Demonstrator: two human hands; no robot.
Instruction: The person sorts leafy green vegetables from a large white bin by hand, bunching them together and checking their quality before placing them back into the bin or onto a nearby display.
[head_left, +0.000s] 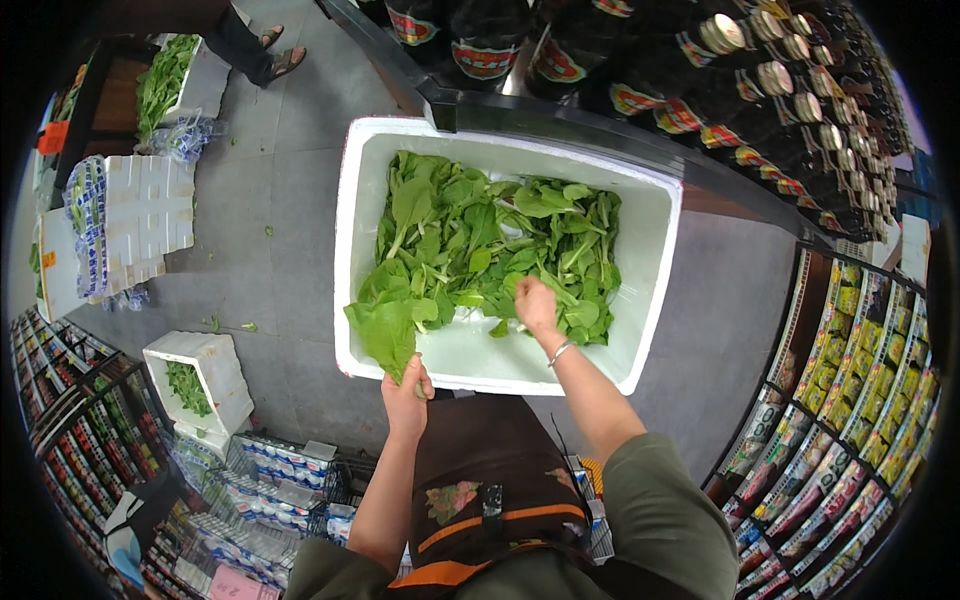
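A white foam box stands before me, and loose leafy greens cover most of its floor. Near the front left corner, my left hand grips a bunch of broad green leaves by the stem end. The leaves point away from me over the box's rim. My right hand, with a bracelet at the wrist, is inside the box. Its fingers are curled down at the greens right of the middle. Whether they pinch a leaf is hidden by the hand itself.
Shelves of dark bottles border the box's far side. Packaged goods fill a rack at right. More foam boxes stand at left, one smaller box holding greens. A person's sandalled foot shows at top left. Leaf scraps lie on the grey floor.
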